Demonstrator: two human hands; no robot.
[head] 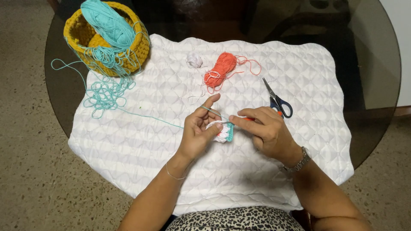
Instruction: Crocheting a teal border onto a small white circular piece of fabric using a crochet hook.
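pinching crochet piece (pixel 224 131) in left hand (pixel 198 132), right hand (pixel 262 127) gripping hook, teal yarn (pixel 147 115) taut

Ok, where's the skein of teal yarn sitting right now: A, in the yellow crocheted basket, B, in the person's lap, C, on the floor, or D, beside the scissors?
A: the teal yarn skein lies in the yellow crocheted basket at the far left of the white quilted mat, with loose strands trailing out toward the left hand.

Soft quilted white cloth mat (pixel 150 141), glossy dark glass table (pixel 372 85), chunky knitted yellow basket (pixel 79 36), matt teal yarn (pixel 107 23)
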